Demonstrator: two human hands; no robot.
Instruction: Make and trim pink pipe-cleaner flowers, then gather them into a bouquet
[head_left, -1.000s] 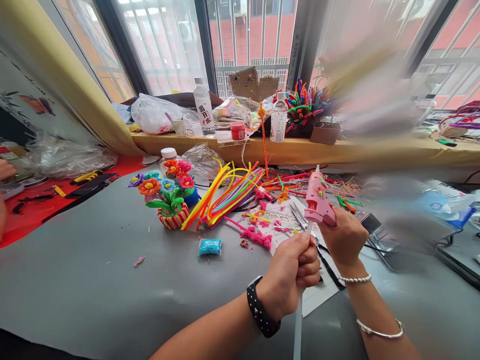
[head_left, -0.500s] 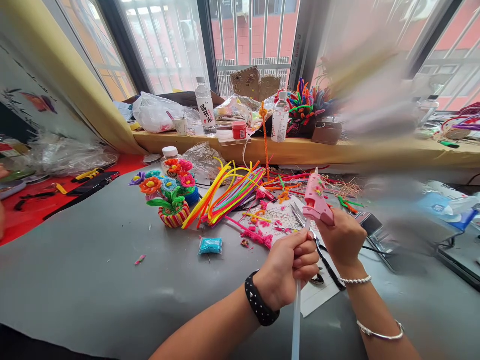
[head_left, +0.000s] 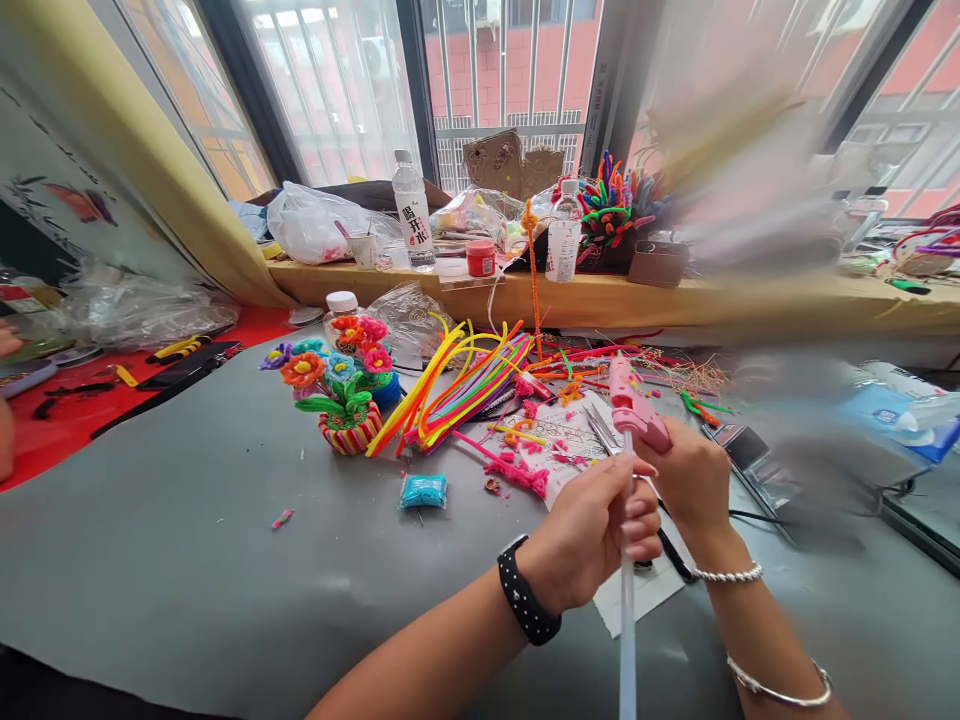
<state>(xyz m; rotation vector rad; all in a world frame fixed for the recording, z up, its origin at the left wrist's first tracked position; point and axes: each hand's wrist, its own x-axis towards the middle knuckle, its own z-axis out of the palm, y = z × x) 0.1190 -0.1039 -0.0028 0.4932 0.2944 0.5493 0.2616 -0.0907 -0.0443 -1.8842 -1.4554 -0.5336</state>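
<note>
My right hand [head_left: 694,475] is closed around the handle of a pink hot glue gun [head_left: 634,405], its nozzle pointing away from me. A long translucent glue stick [head_left: 628,640] runs from the back of the gun down toward me. My left hand [head_left: 600,530] pinches this stick a little behind the gun, fingers curled. Below the hands lie scissors [head_left: 601,430], partly hidden, and a white paper sheet [head_left: 611,605]. Pink fuzzy scraps [head_left: 525,472] are scattered left of the gun.
A pot of pipe-cleaner flowers [head_left: 349,425] stands left of a bundle of bright pipe cleaners [head_left: 465,390]. A small blue packet [head_left: 424,491] lies in front. Water bottles [head_left: 414,215] and a red jar [head_left: 480,259] line the sill. At far left, part of another person's hand shows.
My left hand and the glue stick have shifted right, so the stick stands more upright behind the gun. The glue gun has tipped slightly and sits a little lower.
</note>
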